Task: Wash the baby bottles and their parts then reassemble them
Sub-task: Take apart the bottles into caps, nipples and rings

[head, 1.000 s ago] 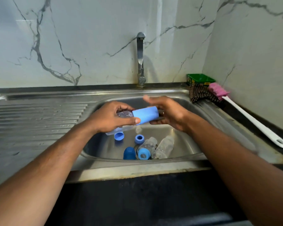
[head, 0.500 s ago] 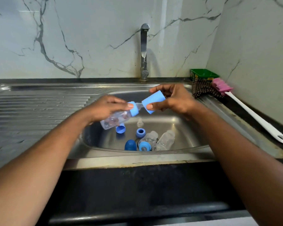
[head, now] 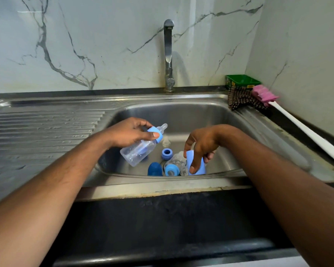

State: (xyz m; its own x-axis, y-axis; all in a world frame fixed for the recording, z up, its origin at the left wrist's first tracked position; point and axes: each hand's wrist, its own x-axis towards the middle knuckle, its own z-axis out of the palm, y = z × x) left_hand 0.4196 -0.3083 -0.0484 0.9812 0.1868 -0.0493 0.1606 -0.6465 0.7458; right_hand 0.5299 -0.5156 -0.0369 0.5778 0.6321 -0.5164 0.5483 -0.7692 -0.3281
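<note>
My left hand (head: 130,132) grips a clear baby bottle (head: 138,152) by its light blue collar, tilted, with the clear nipple pointing up and right over the sink basin (head: 181,114). Low in the basin, my right hand (head: 200,145) holds a light blue cap (head: 198,166) between thumb and fingers. On the basin floor lie a dark blue cap (head: 154,169), a blue ring (head: 167,153), a loose clear nipple (head: 166,142) and another bottle (head: 175,164) with a blue collar, lying on its side.
A steel tap (head: 168,54) stands behind the basin. The ribbed drainboard (head: 46,128) runs to the left. At the right corner sit a green box (head: 241,81), a dark patterned cloth (head: 241,100) and a pink bottle brush (head: 301,128) with a white handle.
The blue cap came off the bottle in my left hand. My right hand carried it down to the basin floor, beside the other parts.
</note>
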